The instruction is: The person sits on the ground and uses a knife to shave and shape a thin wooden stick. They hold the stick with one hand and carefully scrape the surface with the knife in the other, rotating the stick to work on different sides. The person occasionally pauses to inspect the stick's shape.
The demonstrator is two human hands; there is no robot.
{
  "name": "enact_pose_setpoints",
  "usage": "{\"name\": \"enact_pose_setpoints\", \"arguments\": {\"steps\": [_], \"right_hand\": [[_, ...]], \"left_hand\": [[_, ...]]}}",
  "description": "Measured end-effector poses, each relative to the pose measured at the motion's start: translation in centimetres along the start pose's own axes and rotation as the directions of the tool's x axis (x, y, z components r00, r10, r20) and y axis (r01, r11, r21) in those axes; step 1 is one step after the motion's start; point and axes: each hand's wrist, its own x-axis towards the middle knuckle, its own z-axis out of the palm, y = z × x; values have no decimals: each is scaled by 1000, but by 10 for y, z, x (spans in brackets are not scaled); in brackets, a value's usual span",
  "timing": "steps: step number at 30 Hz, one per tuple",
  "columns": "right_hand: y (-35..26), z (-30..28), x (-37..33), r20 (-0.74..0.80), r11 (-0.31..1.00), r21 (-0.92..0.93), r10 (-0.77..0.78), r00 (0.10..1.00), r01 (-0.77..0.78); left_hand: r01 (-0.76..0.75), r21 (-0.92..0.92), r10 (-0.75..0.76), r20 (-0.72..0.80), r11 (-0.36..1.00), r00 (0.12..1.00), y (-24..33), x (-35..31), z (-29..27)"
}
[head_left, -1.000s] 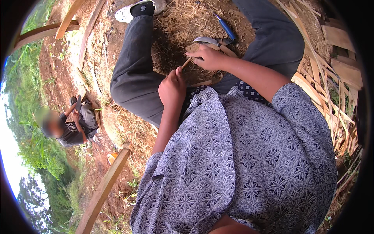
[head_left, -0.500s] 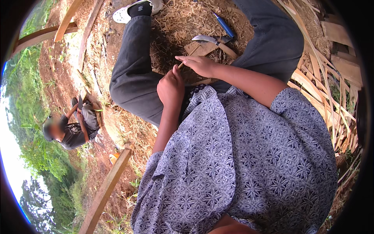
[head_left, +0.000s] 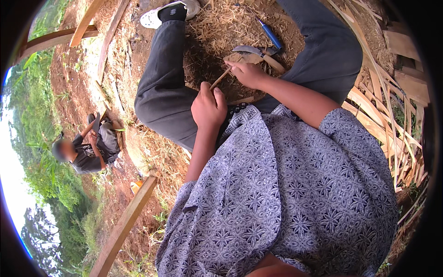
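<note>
I sit on the ground in dark trousers and a patterned shirt. My left hand (head_left: 208, 105) is closed around the near end of a thin bamboo stick (head_left: 220, 77). My right hand (head_left: 248, 74) pinches the far end of the same stick, just above my lap. A curved knife (head_left: 251, 51) with a wooden handle lies on a wood block right behind my right hand. A blue-handled tool (head_left: 270, 35) rests on the shavings farther away.
Dry bamboo shavings (head_left: 221, 27) cover the ground between my legs. A pile of split bamboo strips (head_left: 392, 124) lies at right. Wooden planks (head_left: 122, 226) lie at lower left and upper left. Another person (head_left: 87, 147) crouches on the red soil at left.
My right hand slid along the stick toward my left hand, then back out to its far end. The left hand has kept its grip.
</note>
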Motion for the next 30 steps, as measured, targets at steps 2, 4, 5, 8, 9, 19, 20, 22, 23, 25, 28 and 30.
{"name": "enact_pose_setpoints", "arguments": {"steps": [2,4,5,8,9,19,20,22,23,25,28,30], "right_hand": [[25,18,17,-65,999,44,-18,998,21],[29,27,22,-85,993,88,-76,993,83],[16,31,12,-84,985,114,-119,989,128],[-26,24,-26,-43,934,226,-274,961,277],[-15,26,-20,-37,919,249,-306,951,305],[-5,9,-1,65,957,185,-238,969,222],[-3,-5,8,92,998,55,11,996,-16],[-19,-5,4,96,997,-53,54,994,-49],[-24,11,-6,13,992,16,-128,992,127],[-33,3,-20,152,961,130,-264,953,245],[13,6,13,-7,979,93,-179,984,179],[-26,-11,0,143,999,-21,53,988,-50]], "left_hand": [[-14,-8,14,9,1000,1000,-1,0,-1],[20,12,-20,32,1000,999,-4,-1,1],[1,-14,-1,14,1000,1000,-5,0,3],[-23,-57,23,-2,998,1000,-8,1,5],[-10,-52,11,21,999,1000,-8,-1,5],[64,-41,-62,62,997,996,-5,0,1],[84,-32,-81,77,996,994,-4,0,0],[75,-53,-73,52,996,996,-3,4,0],[59,-55,-57,49,997,997,-4,2,0],[57,-51,-54,60,997,997,-3,-1,-1],[89,-48,-85,80,995,993,1,-2,-3],[98,-59,-93,81,993,992,-3,-1,-2]]}}
